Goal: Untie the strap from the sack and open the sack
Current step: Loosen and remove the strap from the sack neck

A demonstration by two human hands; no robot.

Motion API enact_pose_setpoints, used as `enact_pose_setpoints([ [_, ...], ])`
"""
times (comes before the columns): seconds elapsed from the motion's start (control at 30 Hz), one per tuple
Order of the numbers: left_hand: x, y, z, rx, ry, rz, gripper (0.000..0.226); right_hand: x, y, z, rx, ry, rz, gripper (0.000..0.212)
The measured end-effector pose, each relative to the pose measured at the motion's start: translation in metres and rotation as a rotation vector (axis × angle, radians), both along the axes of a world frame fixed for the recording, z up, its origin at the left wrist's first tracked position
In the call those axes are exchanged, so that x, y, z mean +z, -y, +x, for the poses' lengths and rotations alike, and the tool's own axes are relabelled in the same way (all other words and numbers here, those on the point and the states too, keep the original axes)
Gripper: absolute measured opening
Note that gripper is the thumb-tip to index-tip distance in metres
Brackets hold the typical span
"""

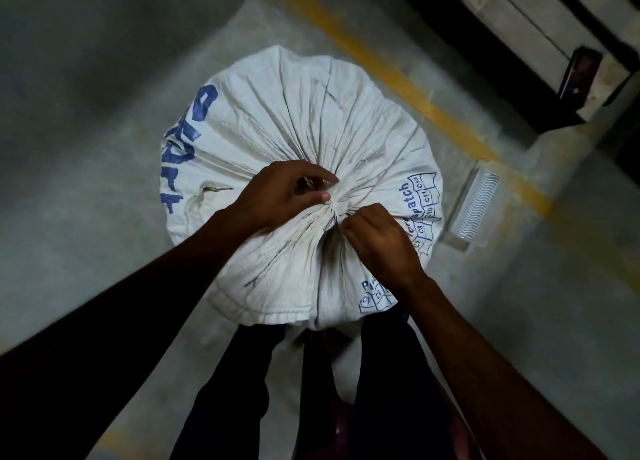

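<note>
Fingertips of both hands meet at the gathered neck of the sack (277, 120), where all the pleats run in to one tight point. The left hand (287, 191) comes in from the left, thumb and forefinger pinched together on something small at the knot. The right hand (375, 241) lies just below and to the right of the same point, its fingers curled shut into the bunched cloth. Whether either grip has the strap itself or only fabric cannot be told; the strap (337, 206) shows only as a pale twist between the two hands, mostly hidden.

The knot lies between the hands, touching both, with neither clearly nearer. The sack stands upright on the concrete floor (86, 113), mouth facing up toward the camera, its neck pointing straight at the viewer, so the tie probably wraps around that vertical axis. Loosening likely calls for one hand steadying the gather while the other picks the end free. The mouth is still closed.

Beyond, a ribbed clear tray (476, 206) lies on the floor by a yellow line (398, 78).
</note>
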State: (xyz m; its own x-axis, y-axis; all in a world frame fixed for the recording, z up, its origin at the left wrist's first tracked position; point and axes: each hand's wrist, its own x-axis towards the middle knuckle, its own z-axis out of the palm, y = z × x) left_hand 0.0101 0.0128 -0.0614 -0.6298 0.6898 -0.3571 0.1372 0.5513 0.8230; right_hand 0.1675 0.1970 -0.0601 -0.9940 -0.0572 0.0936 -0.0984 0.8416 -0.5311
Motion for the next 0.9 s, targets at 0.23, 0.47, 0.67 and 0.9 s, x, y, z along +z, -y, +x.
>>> enact_pose_setpoints([
  [0.23,-0.017,-0.014,-0.005,-0.069,0.052,0.045,0.025,-0.017,0.031,0.008,-0.696,0.329,-0.420,0.020],
  [0.47,-0.025,-0.013,-0.007,-0.118,0.050,0.034,0.031,-0.023,0.037,0.005,-0.767,0.486,-0.640,0.020],
  [0.67,-0.026,-0.012,-0.006,-0.154,0.053,-0.003,0.037,-0.024,0.033,0.003,-0.754,0.417,-0.664,0.021],
  [0.9,-0.028,-0.038,-0.018,-0.292,0.059,-0.065,0.044,-0.028,0.040,0.009,-0.834,0.197,-0.678,0.023],
])
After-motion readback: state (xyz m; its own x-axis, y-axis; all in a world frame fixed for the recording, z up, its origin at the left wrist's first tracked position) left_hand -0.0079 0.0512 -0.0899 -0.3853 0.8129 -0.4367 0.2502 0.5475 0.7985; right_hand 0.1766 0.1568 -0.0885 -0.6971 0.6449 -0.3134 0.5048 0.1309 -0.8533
